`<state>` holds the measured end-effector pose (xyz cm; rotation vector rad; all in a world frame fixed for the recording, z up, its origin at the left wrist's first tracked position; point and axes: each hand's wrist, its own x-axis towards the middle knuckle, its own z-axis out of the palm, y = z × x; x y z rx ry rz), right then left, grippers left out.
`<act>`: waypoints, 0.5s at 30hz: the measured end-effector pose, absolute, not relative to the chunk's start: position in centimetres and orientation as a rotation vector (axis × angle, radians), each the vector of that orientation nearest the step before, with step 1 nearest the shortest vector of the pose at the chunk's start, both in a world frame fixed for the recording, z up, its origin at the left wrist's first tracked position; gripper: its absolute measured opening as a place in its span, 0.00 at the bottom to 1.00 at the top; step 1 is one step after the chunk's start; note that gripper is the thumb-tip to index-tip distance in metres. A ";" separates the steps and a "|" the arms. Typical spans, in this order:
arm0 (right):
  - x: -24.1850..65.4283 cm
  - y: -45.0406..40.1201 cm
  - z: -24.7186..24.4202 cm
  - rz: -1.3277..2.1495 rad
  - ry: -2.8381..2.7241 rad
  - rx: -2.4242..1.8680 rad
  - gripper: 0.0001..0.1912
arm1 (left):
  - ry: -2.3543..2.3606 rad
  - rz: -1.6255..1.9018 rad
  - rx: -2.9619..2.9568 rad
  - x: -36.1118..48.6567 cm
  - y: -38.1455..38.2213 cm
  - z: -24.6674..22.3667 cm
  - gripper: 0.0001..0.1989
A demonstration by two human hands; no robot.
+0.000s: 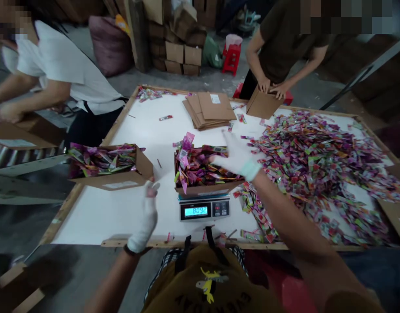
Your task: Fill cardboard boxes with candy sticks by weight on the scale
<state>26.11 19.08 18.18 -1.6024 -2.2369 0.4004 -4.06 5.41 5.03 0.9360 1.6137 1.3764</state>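
Observation:
My right hand (237, 154), in a white glove, is over the right side of an open cardboard box (206, 189) filled with small colourful packets (203, 167). Its fingers are spread and somewhat blurred, with nothing visible in them. Under that box is a digital scale (204, 210) with a lit blue display. My left hand (147, 215), also gloved, is beside the near right corner of a second filled box (121, 181). Its fingers point up and look apart; whether they touch the cardboard is unclear.
A large heap of packets (310, 161) covers the table's right side. Flattened cartons (216, 108) lie stacked at the back. Across the table a person handles a box (263, 103); at left another person handles a carton (33, 130) on a roller conveyor (24, 156).

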 end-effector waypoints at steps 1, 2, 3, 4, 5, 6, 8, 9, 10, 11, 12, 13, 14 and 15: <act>23.6 19.7 18.4 0.441 -2.312 -1.645 0.52 | 1.616 1.340 1.168 -3.0 4.7 5.9 0.35; 21.4 20.2 18.4 0.482 -2.372 -1.665 0.51 | 1.595 1.283 1.422 -1.9 4.2 6.8 0.37; 19.6 20.6 18.2 0.519 -2.427 -1.656 0.50 | 1.566 1.223 1.667 -1.0 4.0 7.5 0.39; 18.1 20.8 18.0 0.548 -2.471 -1.618 0.47 | 1.537 1.165 1.869 -0.1 3.9 8.2 0.40; 17.0 20.8 17.6 0.563 -2.498 -1.558 0.42 | 1.516 1.110 2.026 0.6 4.1 8.7 0.39; 16.3 20.7 17.1 0.569 -2.504 -1.485 0.34 | 1.511 1.066 2.140 1.1 4.3 9.1 0.37; 15.5 20.4 16.2 0.583 -2.465 -1.352 0.18 | 1.554 1.011 2.257 1.6 5.0 9.2 0.30; 15.4 20.2 15.7 0.596 -2.423 -1.313 0.13 | 1.581 0.993 2.274 1.7 5.3 9.1 0.28; 15.4 20.2 15.4 0.609 -2.369 -1.296 0.11 | 1.594 0.978 2.282 1.6 5.5 9.0 0.27; 15.6 20.2 15.1 0.619 -2.313 -1.299 0.11 | 1.588 0.963 2.290 1.5 5.5 8.8 0.26; 15.9 20.4 15.0 0.622 -2.270 -1.317 0.15 | 1.568 0.955 2.298 1.2 5.5 8.8 0.27; 16.4 20.7 15.0 0.637 -2.189 -1.325 0.19 | 1.541 0.960 2.301 1.0 5.4 8.8 0.28; 17.0 21.0 15.2 0.654 -2.074 -1.314 0.23 | 1.515 0.978 2.292 0.7 5.3 9.0 0.29; 17.7 21.2 15.5 0.684 -1.934 -1.280 0.25 | 1.492 1.010 2.268 0.4 5.1 9.2 0.31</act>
